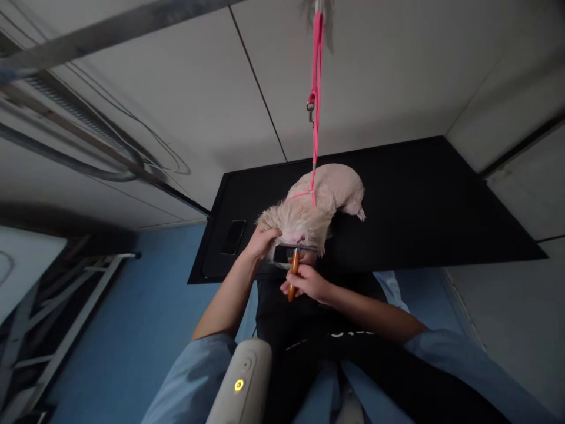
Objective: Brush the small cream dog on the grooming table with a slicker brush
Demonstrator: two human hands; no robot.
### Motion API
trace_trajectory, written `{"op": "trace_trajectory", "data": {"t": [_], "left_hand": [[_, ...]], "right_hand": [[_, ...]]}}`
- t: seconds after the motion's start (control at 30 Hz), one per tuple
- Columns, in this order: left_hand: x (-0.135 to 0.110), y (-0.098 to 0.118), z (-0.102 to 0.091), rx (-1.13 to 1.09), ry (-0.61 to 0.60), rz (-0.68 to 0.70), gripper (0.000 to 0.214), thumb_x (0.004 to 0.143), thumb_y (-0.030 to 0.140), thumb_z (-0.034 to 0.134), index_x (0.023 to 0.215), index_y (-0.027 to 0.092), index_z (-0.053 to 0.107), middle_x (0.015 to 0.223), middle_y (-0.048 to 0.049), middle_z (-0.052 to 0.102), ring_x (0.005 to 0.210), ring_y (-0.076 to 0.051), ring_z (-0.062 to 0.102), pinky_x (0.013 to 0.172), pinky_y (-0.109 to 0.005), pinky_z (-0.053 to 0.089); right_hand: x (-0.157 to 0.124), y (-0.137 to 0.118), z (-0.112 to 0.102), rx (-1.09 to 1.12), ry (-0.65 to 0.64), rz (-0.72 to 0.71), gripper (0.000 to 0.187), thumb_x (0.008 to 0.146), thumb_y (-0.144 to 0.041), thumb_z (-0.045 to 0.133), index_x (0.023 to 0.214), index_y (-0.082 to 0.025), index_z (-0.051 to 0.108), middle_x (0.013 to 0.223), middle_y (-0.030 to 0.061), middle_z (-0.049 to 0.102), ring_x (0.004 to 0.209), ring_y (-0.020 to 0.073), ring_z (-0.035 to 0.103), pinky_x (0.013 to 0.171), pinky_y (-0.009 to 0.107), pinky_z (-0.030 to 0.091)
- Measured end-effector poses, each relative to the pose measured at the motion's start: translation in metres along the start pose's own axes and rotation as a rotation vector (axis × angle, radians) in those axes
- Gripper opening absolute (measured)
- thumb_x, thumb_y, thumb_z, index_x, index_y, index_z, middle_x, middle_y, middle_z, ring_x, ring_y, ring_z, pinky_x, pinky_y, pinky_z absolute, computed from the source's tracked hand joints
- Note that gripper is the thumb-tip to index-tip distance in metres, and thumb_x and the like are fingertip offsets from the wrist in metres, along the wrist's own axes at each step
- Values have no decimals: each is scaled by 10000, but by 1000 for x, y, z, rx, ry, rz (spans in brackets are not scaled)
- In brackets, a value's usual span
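A small cream-coloured dog (329, 191) lies on a black table (419, 206), tied by a pink leash (315, 106) that runs up out of view. My left hand (261, 242) is closed on the fluffy fur at the dog's head. My right hand (306, 282) grips the orange handle of a brush (293, 268), whose head rests against the dog's face. A dark phone (233, 237) lies on the table left of the dog.
A grey device with a lit yellow button (241, 383) hangs at my chest. Blue floor shows at the lower left, beside a white metal frame (62, 330). Pale walls with pipes and cables surround the table.
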State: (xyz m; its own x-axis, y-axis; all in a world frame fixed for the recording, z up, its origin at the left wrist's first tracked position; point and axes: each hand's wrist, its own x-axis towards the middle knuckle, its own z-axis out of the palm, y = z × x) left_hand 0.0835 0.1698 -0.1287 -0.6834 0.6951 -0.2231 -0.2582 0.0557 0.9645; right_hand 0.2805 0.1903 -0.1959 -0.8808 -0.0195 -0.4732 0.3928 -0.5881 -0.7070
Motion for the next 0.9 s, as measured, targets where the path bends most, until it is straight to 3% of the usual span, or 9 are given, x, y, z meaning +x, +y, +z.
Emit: {"op": "trace_trajectory", "data": {"t": [0.17,0.27,0.33,0.43,0.5,0.6,0.67,0.8,0.9], "left_hand": [[-2,-2,-3,30,-26,2,385,472,178,778,854,159,735,840,-51,783,943,-298,744,856,-356,561],[-2,-5,-4,14,-29,-5,429,472,177,794,897,160,736,858,-51,786,962,-304,743,881,-373,561],[-2,-7,-4,6,-20,3,444,468,177,807,905,163,731,876,-52,789,985,-309,740,914,-389,557],[-2,-10,-5,-18,-4,11,435,473,198,821,896,171,725,898,-64,792,1037,-324,735,956,-411,548],[-3,-11,-7,-31,-2,7,449,474,206,831,910,171,727,903,-70,794,1054,-331,736,969,-420,545],[-4,-12,-9,-33,-23,1,489,469,189,834,948,166,738,899,-65,799,1026,-326,746,972,-422,548],[-4,-12,-10,-20,-41,-6,495,461,171,830,949,163,743,889,-62,801,1003,-322,751,961,-420,554],[-4,-12,-12,4,-48,-35,466,463,190,841,916,158,738,866,-75,796,1005,-338,750,948,-434,558],[-5,-12,-12,4,-57,-19,494,477,210,856,954,157,743,913,-82,798,1040,-331,745,964,-428,553]], "right_hand": [[-3,5,1,7,-319,211,447,817,-498,844,834,-175,536,765,42,748,680,163,722,642,249,509],[1,5,1,8,-130,29,383,859,-455,817,874,-179,553,828,31,760,716,133,723,610,200,482],[4,10,1,-43,-65,23,343,886,-435,791,861,-179,563,804,11,749,680,112,706,583,183,473],[4,23,2,-195,-333,225,355,870,-444,798,784,-162,599,667,-14,695,574,99,658,542,183,458],[3,26,2,-225,-422,231,357,857,-435,809,761,-154,612,659,-10,693,568,99,654,540,185,452],[6,15,4,-112,-100,-10,301,891,-393,781,824,-165,596,788,17,742,680,114,699,591,189,476],[7,10,7,-79,76,-64,285,910,-378,762,837,-174,577,813,23,743,708,122,704,612,201,490],[6,16,14,-120,-142,111,364,856,-432,810,774,-169,573,740,21,720,654,150,698,647,265,538],[7,14,13,-38,10,-47,319,878,-432,787,864,-177,596,867,50,766,782,179,741,713,286,560]]}}
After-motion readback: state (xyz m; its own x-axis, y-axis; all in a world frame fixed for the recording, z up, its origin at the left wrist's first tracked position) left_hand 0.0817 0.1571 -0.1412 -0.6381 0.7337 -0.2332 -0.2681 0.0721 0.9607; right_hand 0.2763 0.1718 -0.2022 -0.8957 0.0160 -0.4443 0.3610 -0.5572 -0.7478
